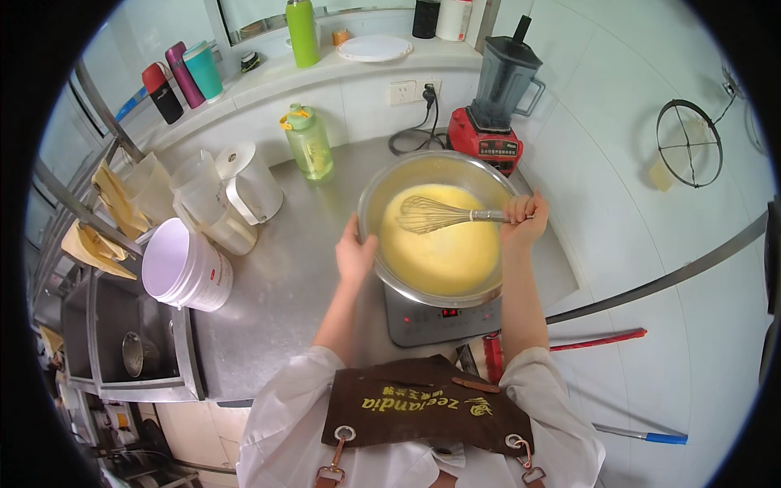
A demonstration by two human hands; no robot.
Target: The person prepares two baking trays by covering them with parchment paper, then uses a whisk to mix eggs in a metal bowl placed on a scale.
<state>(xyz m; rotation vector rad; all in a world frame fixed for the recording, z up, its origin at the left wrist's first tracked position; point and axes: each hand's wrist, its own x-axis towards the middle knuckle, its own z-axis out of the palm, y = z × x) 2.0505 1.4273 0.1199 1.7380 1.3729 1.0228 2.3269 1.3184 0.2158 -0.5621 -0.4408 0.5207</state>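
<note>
A wide metal mixing bowl [376,268] sits on a black induction cooker [415,321] with red lights on its panel. Pale yellow liquid [439,260] with a lighter, foamy patch fills its lower part. My left hand [355,250] grips the bowl's left rim, thumb on the near side. In my right hand [523,218] is the handle of a wire whisk [431,214], fingers wrapped round it. The whisk lies nearly level over the bowl, its wires pointing left; whether they dip into the liquid is hard to tell.
Behind the bowl stands a red-based blender [488,134]. A green bottle [309,146], a white kettle [250,183], clear plastic jugs [207,199] and a white bucket [187,268] stand along the left and back. A sink [134,333] lies at the left, a wall at the right.
</note>
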